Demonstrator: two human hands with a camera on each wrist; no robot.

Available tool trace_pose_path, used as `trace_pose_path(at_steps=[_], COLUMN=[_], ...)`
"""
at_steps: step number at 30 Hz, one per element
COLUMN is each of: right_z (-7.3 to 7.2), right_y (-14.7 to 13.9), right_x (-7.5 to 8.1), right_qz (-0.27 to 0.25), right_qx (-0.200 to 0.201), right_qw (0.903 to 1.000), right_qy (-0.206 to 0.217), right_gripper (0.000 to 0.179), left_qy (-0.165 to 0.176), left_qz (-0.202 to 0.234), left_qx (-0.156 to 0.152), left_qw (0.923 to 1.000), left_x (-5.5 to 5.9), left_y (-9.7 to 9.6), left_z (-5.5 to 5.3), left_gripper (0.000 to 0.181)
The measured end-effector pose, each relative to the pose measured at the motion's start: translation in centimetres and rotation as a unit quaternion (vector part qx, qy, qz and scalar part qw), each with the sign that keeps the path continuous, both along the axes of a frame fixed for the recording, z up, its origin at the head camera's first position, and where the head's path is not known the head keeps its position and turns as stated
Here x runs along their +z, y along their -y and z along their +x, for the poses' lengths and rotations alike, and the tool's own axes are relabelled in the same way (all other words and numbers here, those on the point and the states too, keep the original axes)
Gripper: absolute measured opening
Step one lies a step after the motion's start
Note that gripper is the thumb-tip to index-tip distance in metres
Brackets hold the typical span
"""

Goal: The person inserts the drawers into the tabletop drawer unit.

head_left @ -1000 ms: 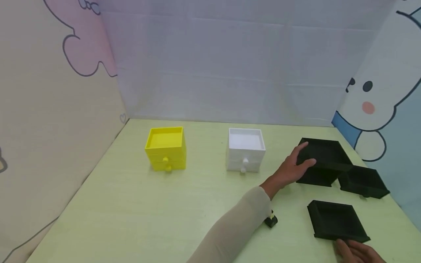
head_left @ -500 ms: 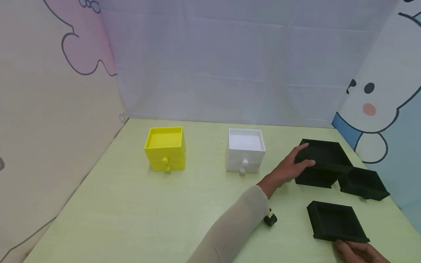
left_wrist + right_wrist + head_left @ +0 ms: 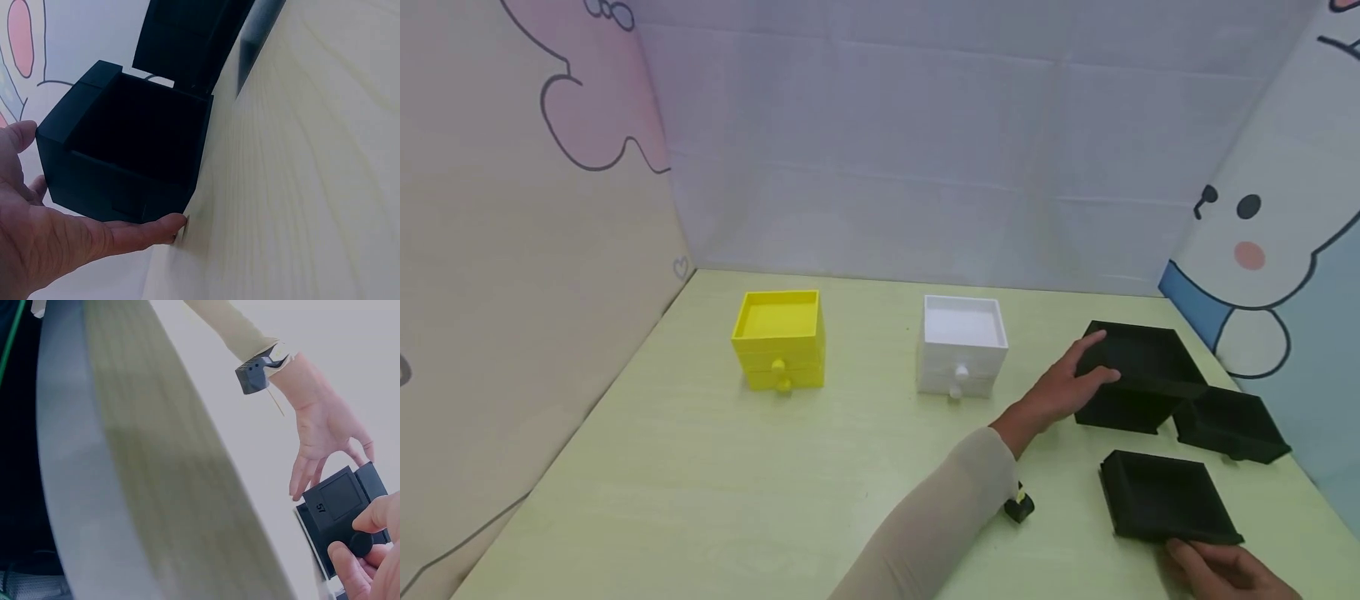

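My left hand (image 3: 1058,390) holds a black drawer cabinet (image 3: 1138,354) by its left side, with the thumb at its top front edge. The left wrist view shows the cabinet's front as an open, dark cavity (image 3: 140,134), fingers (image 3: 137,236) lying along the outer wall. Nearer the front, my right hand (image 3: 1225,573) pinches the round knob (image 3: 360,544) of a loose black drawer (image 3: 1172,500). This drawer's inside faces up in the head view, and nothing shows in it. A second black drawer (image 3: 1232,423) sticks out at the cabinet's right.
A yellow drawer cabinet (image 3: 778,342) and a white one (image 3: 962,346) stand farther back, their knobs facing me. Walls with cartoon drawings border the pale wooden table (image 3: 737,492) at the left and right. A small black device (image 3: 1019,505) sits at my left wrist.
The loose drawer has moved slightly away from me, toward the black cabinet, with my right hand on its knob. My left hand keeps its place on the cabinet.
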State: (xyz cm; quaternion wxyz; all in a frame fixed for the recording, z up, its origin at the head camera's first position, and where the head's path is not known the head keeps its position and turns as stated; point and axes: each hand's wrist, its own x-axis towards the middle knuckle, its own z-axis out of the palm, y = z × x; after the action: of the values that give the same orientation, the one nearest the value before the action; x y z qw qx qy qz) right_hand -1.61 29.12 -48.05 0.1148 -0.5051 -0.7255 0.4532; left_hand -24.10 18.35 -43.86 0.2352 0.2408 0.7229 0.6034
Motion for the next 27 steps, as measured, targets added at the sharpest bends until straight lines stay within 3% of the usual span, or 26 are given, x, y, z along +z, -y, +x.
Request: trace_pose_path(at_steps=[2, 9, 14, 23, 27], right_z=[-0.4, -1.4, -1.9, -2.5, -3.1], right_y=[0.6, 1.2, 1.6, 1.1, 1.0], right_x=[0.6, 2.0, 2.4, 1.3, 1.9], right_qz=[0.049, 0.072, 0.071, 0.054, 0.015], right_qx=[-0.006, -0.009, 0.001, 0.015, -0.014], right_qw=[0.9987, 0.9973, 0.9973, 0.9984, 0.9985], right_qy=[0.011, -0.012, -0.016, 0.002, -0.051], right_gripper=[0.035, 0.03, 0.033, 0.032, 0.012], left_qy=[0.002, -0.005, -0.026, -0.035, -0.031], left_qz=[-0.001, -0.015, -0.029, -0.036, -0.039], left_qx=[0.002, 0.009, 0.02, 0.02, 0.022], left_qw=[1.0, 0.9998, 0.9991, 0.9985, 0.9985], left_x=[0.0, 0.3, 0.5, 0.4, 0.7], left_y=[0.0, 0.1, 0.0, -0.1, 0.1], left_z=[0.0, 0.4, 0.7, 0.8, 0.8], left_gripper=[0.052, 0.051, 0.051, 0.051, 0.051])
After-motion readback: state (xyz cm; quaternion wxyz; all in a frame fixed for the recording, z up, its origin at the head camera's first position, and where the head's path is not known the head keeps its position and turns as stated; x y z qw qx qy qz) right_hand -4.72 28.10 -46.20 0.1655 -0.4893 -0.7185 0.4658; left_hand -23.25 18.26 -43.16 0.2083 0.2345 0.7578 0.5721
